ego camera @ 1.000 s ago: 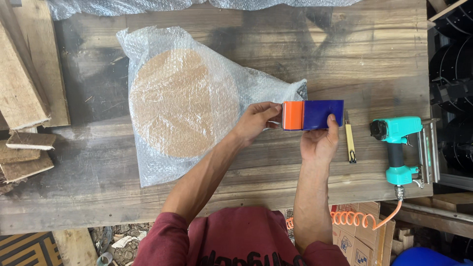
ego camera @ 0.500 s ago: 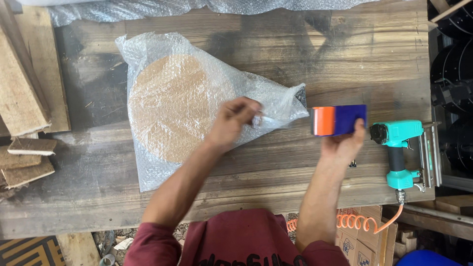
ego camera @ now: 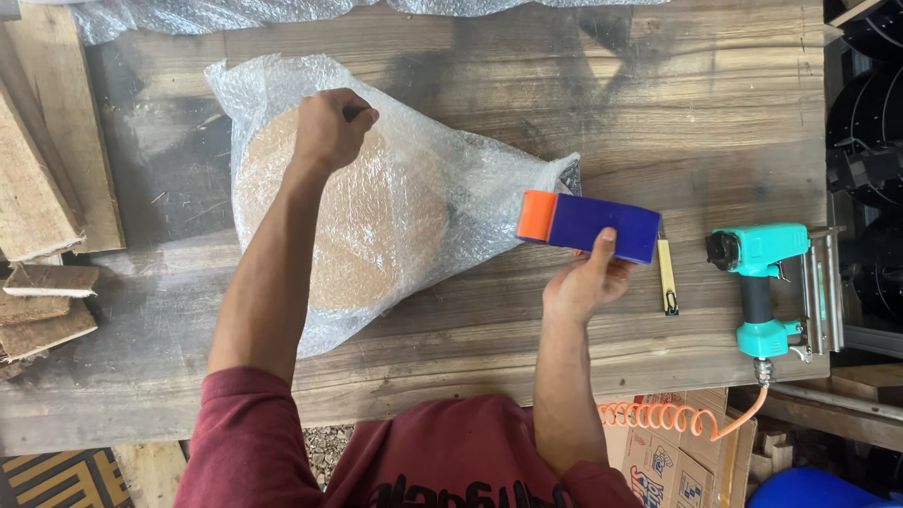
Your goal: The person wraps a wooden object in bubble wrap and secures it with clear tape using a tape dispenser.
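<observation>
Rough, dark-stained wooden planks make up the workbench (ego camera: 602,103) under us, and most of its middle is taken by a round, flat tan disc wrapped in clear bubble wrap (ego camera: 376,202), the loose wrap gathered to a twisted tail pointing right. Our left hand (ego camera: 331,127) sits on the upper part of that bundle, fingers curled into a fist that pinches the plastic. Our right hand (ego camera: 585,279) grips a blue tape dispenser with an orange end (ego camera: 588,224) from below, thumb up against its side, the orange end touching the tail of the wrap.

Just beside the dispenser on the right lies a slim yellow utility knife (ego camera: 667,276), lengthwise toward us. Farther right rests a teal pneumatic nail gun (ego camera: 762,282), its coiled orange air hose (ego camera: 668,417) dropping off the bench edge near a cardboard box (ego camera: 673,461). Pale wooden offcuts (ego camera: 42,188) are stacked along the left edge, well apart from the bundle. More crumpled clear plastic sheeting (ego camera: 188,14) runs along the far edge of the bench.
</observation>
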